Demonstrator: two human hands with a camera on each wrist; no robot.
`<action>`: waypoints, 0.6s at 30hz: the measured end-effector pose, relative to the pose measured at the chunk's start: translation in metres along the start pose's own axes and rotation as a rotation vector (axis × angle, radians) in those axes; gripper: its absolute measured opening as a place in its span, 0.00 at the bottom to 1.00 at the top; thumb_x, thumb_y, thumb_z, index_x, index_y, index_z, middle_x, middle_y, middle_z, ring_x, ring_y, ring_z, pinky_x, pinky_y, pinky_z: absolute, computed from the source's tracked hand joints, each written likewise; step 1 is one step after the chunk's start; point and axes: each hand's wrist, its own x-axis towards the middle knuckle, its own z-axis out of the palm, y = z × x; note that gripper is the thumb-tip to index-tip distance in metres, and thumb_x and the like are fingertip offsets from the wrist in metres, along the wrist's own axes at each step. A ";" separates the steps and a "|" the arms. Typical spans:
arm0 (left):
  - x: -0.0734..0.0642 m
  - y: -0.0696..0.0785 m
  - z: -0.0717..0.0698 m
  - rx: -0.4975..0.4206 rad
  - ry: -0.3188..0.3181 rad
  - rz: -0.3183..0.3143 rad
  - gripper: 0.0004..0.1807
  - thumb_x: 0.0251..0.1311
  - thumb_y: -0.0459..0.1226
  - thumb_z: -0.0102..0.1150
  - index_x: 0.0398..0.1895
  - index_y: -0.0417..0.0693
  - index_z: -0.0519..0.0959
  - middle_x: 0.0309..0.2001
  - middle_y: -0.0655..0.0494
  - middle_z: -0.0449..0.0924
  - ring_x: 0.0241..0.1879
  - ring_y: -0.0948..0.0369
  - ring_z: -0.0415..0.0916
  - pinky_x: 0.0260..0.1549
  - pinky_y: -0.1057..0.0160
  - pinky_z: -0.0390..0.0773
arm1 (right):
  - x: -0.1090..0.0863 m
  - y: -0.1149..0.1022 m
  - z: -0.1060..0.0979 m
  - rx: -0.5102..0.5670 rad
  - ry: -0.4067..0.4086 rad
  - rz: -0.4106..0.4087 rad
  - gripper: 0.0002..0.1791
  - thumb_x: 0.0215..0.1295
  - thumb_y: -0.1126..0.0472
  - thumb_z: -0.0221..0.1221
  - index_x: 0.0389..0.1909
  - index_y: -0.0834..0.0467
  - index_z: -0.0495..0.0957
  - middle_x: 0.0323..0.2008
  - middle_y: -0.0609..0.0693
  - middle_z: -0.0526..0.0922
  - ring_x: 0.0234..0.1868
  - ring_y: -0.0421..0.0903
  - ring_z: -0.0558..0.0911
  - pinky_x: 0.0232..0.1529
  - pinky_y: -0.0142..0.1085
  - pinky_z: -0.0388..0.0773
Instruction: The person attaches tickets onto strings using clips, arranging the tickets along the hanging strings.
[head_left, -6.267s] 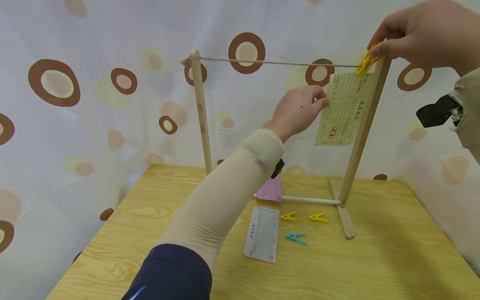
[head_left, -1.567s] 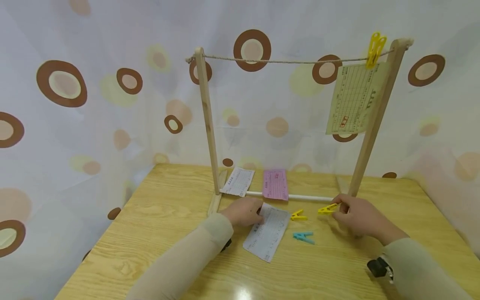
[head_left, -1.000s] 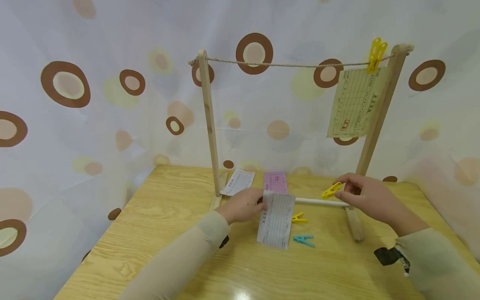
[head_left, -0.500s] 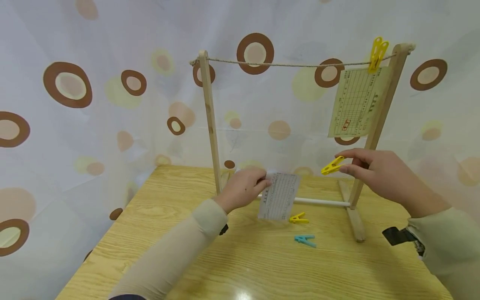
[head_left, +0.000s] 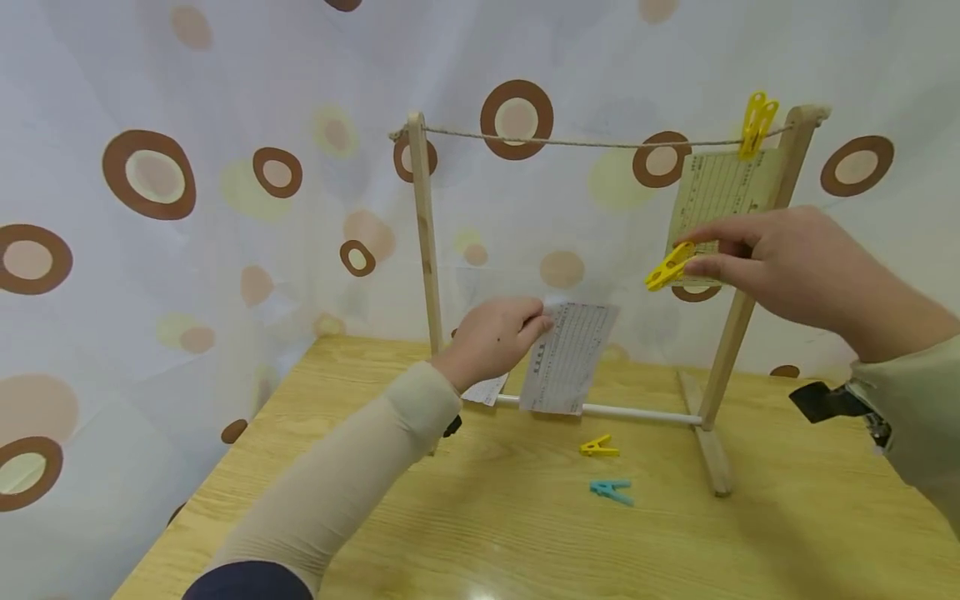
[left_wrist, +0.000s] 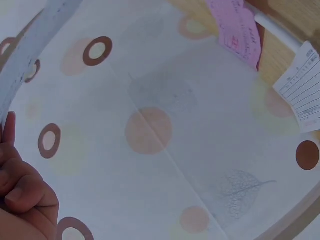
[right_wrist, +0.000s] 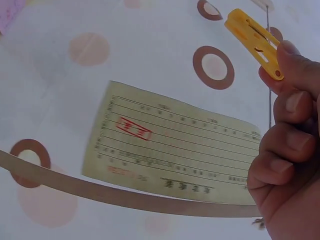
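My left hand (head_left: 491,342) pinches the upper left corner of a white printed slip (head_left: 568,358), which hangs above the table in front of the frame's white bar. In the left wrist view that slip (left_wrist: 30,50) runs edge-on along the upper left. My right hand (head_left: 798,267) holds a yellow clothespin (head_left: 669,267) between thumb and forefinger, its nose pointing left. Behind that hand, a yellow-green slip (head_left: 720,183) hangs from the rope (head_left: 570,143) under another yellow clothespin (head_left: 757,125). The right wrist view shows this slip (right_wrist: 175,145) with a red stamp.
A yellow clothespin (head_left: 598,447) and a blue clothespin (head_left: 611,490) lie on the wooden table (head_left: 465,517). Wooden posts (head_left: 426,233) hold up the rope, joined low down by a white bar (head_left: 645,413). A pink slip (left_wrist: 240,35) and another white slip (head_left: 486,389) lie at the back.
Earlier, the right hand clipped the yellow-green slip to the rope. Since then, the left hand has lifted the white slip off the table, and the right hand has picked up and raised a yellow clothespin.
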 end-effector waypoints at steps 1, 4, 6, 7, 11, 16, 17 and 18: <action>0.003 0.002 -0.003 -0.003 0.009 -0.007 0.16 0.79 0.45 0.47 0.29 0.51 0.72 0.22 0.57 0.70 0.20 0.63 0.62 0.23 0.66 0.63 | 0.006 -0.002 -0.006 -0.018 0.005 -0.002 0.20 0.72 0.47 0.61 0.58 0.53 0.82 0.20 0.44 0.71 0.16 0.43 0.62 0.19 0.36 0.61; 0.015 0.008 -0.013 -0.021 0.043 -0.018 0.16 0.80 0.45 0.46 0.30 0.50 0.72 0.23 0.54 0.69 0.20 0.62 0.61 0.23 0.66 0.62 | 0.023 -0.004 -0.026 -0.075 0.032 -0.021 0.21 0.74 0.47 0.58 0.60 0.55 0.81 0.20 0.46 0.70 0.16 0.45 0.62 0.18 0.37 0.60; 0.027 0.013 -0.020 -0.025 0.063 -0.025 0.16 0.79 0.44 0.47 0.31 0.49 0.73 0.23 0.55 0.71 0.20 0.62 0.61 0.23 0.66 0.62 | 0.033 -0.003 -0.040 -0.103 0.039 -0.027 0.22 0.76 0.48 0.57 0.60 0.57 0.80 0.21 0.48 0.70 0.17 0.46 0.63 0.19 0.37 0.61; 0.033 0.016 -0.024 -0.026 0.072 -0.032 0.16 0.79 0.44 0.48 0.31 0.49 0.73 0.24 0.55 0.72 0.20 0.62 0.61 0.23 0.66 0.62 | 0.039 -0.002 -0.047 -0.110 0.040 -0.025 0.21 0.76 0.48 0.56 0.59 0.58 0.80 0.22 0.49 0.71 0.18 0.46 0.64 0.19 0.38 0.62; 0.057 0.027 -0.035 -0.050 0.098 -0.058 0.15 0.78 0.44 0.50 0.31 0.49 0.74 0.27 0.56 0.76 0.23 0.63 0.64 0.24 0.66 0.63 | 0.061 -0.002 -0.069 -0.095 0.036 0.002 0.16 0.77 0.50 0.56 0.51 0.58 0.82 0.27 0.53 0.80 0.23 0.49 0.73 0.21 0.39 0.67; 0.080 0.036 -0.041 -0.070 0.138 -0.089 0.14 0.78 0.45 0.50 0.35 0.49 0.77 0.31 0.58 0.79 0.27 0.61 0.69 0.27 0.66 0.66 | 0.086 -0.004 -0.088 -0.081 0.010 0.035 0.14 0.77 0.50 0.55 0.47 0.55 0.83 0.35 0.56 0.83 0.30 0.54 0.74 0.22 0.42 0.71; 0.082 0.037 -0.041 -0.071 0.135 -0.104 0.13 0.78 0.45 0.50 0.36 0.49 0.78 0.33 0.58 0.79 0.28 0.61 0.70 0.28 0.66 0.67 | 0.089 -0.005 -0.089 -0.092 0.008 0.029 0.14 0.77 0.51 0.54 0.47 0.55 0.83 0.34 0.56 0.82 0.30 0.54 0.74 0.22 0.42 0.71; 0.085 0.038 -0.041 -0.069 0.136 -0.114 0.13 0.78 0.45 0.49 0.38 0.50 0.78 0.34 0.58 0.79 0.29 0.61 0.71 0.28 0.66 0.67 | 0.092 -0.005 -0.091 -0.093 0.009 0.029 0.14 0.77 0.51 0.55 0.47 0.55 0.83 0.34 0.56 0.82 0.30 0.54 0.73 0.22 0.41 0.71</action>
